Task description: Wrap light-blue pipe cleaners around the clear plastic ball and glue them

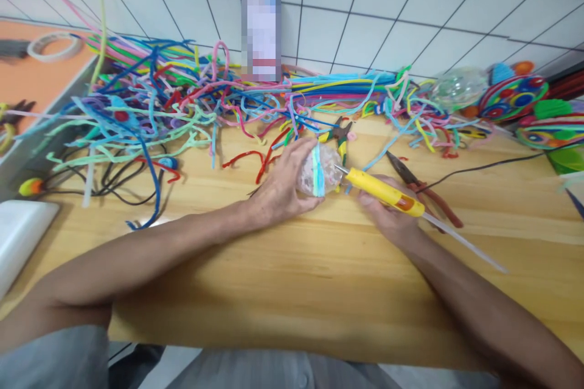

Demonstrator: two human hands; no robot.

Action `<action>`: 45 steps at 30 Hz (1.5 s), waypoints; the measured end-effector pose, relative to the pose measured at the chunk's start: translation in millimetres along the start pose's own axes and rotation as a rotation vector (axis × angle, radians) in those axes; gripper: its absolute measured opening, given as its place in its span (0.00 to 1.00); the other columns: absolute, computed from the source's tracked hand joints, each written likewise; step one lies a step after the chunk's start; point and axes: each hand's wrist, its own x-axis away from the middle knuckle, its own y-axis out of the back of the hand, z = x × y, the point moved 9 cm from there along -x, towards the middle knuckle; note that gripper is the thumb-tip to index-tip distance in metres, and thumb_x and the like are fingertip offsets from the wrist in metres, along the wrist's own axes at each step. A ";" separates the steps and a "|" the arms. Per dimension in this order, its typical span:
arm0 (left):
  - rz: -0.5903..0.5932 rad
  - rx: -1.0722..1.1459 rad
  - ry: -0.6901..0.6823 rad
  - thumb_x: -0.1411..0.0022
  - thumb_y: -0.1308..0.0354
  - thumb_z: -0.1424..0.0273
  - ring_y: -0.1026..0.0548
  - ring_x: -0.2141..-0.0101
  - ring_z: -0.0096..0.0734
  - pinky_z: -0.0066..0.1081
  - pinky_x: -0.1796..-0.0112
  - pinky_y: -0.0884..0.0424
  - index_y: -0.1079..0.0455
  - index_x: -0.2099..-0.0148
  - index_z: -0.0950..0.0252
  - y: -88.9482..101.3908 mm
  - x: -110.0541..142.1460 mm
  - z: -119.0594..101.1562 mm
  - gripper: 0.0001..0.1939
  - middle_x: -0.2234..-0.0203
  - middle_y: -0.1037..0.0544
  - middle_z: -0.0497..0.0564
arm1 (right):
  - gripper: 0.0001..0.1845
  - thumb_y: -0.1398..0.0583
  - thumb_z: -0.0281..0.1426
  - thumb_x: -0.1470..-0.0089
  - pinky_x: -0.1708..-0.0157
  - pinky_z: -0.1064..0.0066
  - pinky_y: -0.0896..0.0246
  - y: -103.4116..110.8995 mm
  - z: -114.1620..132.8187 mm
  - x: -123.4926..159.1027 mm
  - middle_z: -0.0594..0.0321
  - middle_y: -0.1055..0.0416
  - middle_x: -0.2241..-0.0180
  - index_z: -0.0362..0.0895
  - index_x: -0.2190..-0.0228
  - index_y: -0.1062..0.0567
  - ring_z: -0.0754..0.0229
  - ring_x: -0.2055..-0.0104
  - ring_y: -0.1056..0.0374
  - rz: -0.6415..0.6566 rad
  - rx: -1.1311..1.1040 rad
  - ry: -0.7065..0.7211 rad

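Left hand: closed around a small clear ball wrapped in pale pink, blue and green pipe cleaner, held just above the wooden worktop at scene centre. Right hand: gripped around a yellow glue gun, metal nozzle touching the right side of the ball, a translucent glue stick trailing out toward the near right. Just right of the gun: red-handled pliers lying on the worktop, a black cord running past them. Just beyond the ball: yellow-and-green-handled pliers. Far side, against the tiled wall: a broad tangle of coloured pipe cleaners. Far right: another clear ball and finished multicoloured discs. Far left: a tape roll on an orange surface.
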 end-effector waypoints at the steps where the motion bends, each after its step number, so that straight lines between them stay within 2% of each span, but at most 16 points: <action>1: -0.011 -0.001 -0.015 0.40 0.24 0.67 0.37 0.25 0.59 0.60 0.27 0.34 0.60 0.19 0.54 -0.4 0.3 -0.5 0.60 0.26 0.37 0.65 | 0.10 0.29 0.39 0.39 0.69 0.66 0.26 -0.2 0.5 -0.1 0.64 0.17 0.65 0.50 0.58 0.18 0.59 0.69 0.23 0.002 -0.001 0.002; 5: -0.033 0.041 -0.088 0.41 0.24 0.65 0.36 0.26 0.61 0.61 0.28 0.34 0.58 0.19 0.56 -0.7 3.3 0.8 0.60 0.26 0.38 0.67 | 0.07 0.29 0.37 0.38 0.68 0.67 0.26 -0.4 5.4 -2.1 0.64 0.17 0.66 0.50 0.60 0.19 0.59 0.69 0.23 -0.001 -0.019 0.039; 10: -0.007 0.068 -0.102 0.40 0.24 0.62 0.37 0.26 0.63 0.64 0.28 0.35 0.60 0.18 0.54 -0.5 4.3 7.0 0.61 0.26 0.39 0.66 | 0.10 0.30 0.40 0.38 0.66 0.64 0.23 -2.0 14.7 -2.2 0.61 0.16 0.65 0.49 0.59 0.18 0.56 0.67 0.20 0.025 0.023 0.113; 16: 0.020 0.099 -0.104 0.39 0.23 0.52 0.39 0.25 0.65 0.67 0.29 0.35 0.57 0.18 0.51 -0.3 5.3 5.0 0.60 0.25 0.41 0.66 | 0.15 0.31 0.50 0.40 0.68 0.62 0.26 -2.7 12.7 4.2 0.60 0.16 0.68 0.53 0.61 0.16 0.52 0.69 0.21 0.087 0.253 0.098; 21: -0.039 0.123 -0.127 0.38 0.26 0.58 0.38 0.27 0.62 0.64 0.29 0.34 0.57 0.19 0.55 5.9 4.9 4.0 0.58 0.28 0.38 0.67 | 0.12 0.36 0.44 0.34 0.68 0.62 0.30 0.0 21.7 -0.4 0.61 0.19 0.72 0.53 0.59 0.14 0.53 0.69 0.22 0.198 0.436 0.308; 24: -0.032 0.159 -0.138 0.40 0.26 0.62 0.37 0.27 0.62 0.64 0.29 0.34 0.55 0.20 0.54 6.2 4.8 2.4 0.56 0.29 0.38 0.65 | 0.11 0.39 0.36 0.31 0.55 0.58 0.28 3.5 25.5 -4.2 0.61 0.20 0.74 0.52 0.60 0.15 0.53 0.67 0.23 0.146 0.563 0.404; 26: -0.010 0.173 -0.133 0.40 0.27 0.63 0.37 0.27 0.62 0.65 0.30 0.33 0.54 0.21 0.52 5.4 4.9 1.7 0.54 0.28 0.39 0.64 | 0.11 0.39 0.32 0.31 0.44 0.53 0.31 4.4 24.8 -4.3 0.63 0.20 0.74 0.53 0.60 0.15 0.54 0.66 0.23 0.093 0.612 0.417; 28: -0.002 0.173 -0.133 0.40 0.28 0.64 0.37 0.27 0.62 0.65 0.30 0.33 0.54 0.20 0.52 6.0 5.2 1.1 0.54 0.28 0.39 0.64 | 0.11 0.40 0.30 0.31 0.40 0.51 0.34 1.0 24.0 -1.4 0.65 0.19 0.73 0.55 0.58 0.16 0.55 0.65 0.23 0.096 0.628 0.441; 32: -0.033 0.171 -0.140 0.40 0.29 0.66 0.39 0.26 0.63 0.65 0.29 0.35 0.57 0.19 0.54 10.0 5.4 1.8 0.56 0.28 0.39 0.65 | 0.15 0.41 0.30 0.30 0.40 0.53 0.35 -1.8 26.3 5.0 0.66 0.17 0.68 0.58 0.51 0.17 0.55 0.61 0.22 0.120 0.641 0.510; 36: -0.019 0.184 -0.143 0.40 0.29 0.67 0.39 0.26 0.63 0.67 0.29 0.35 0.56 0.20 0.52 9.0 5.1 2.5 0.55 0.27 0.40 0.65 | 0.18 0.40 0.32 0.32 0.41 0.52 0.33 0.9 34.3 7.3 0.64 0.17 0.66 0.58 0.44 0.20 0.53 0.59 0.23 0.091 0.684 0.590; 42: 0.009 0.170 -0.143 0.40 0.29 0.68 0.41 0.26 0.63 0.67 0.30 0.34 0.56 0.19 0.50 7.4 6.1 0.6 0.55 0.26 0.43 0.65 | 0.23 0.38 0.31 0.33 0.42 0.54 0.33 0.5 50.2 6.0 0.63 0.18 0.66 0.54 0.38 0.23 0.53 0.59 0.24 0.100 0.651 0.686; 45: 0.016 0.176 -0.156 0.38 0.30 0.67 0.41 0.26 0.64 0.69 0.30 0.35 0.58 0.19 0.50 6.4 6.4 0.0 0.55 0.26 0.42 0.65 | 0.25 0.37 0.29 0.34 0.40 0.54 0.33 3.0 50.7 2.9 0.64 0.18 0.65 0.57 0.39 0.22 0.54 0.57 0.24 0.097 0.655 0.661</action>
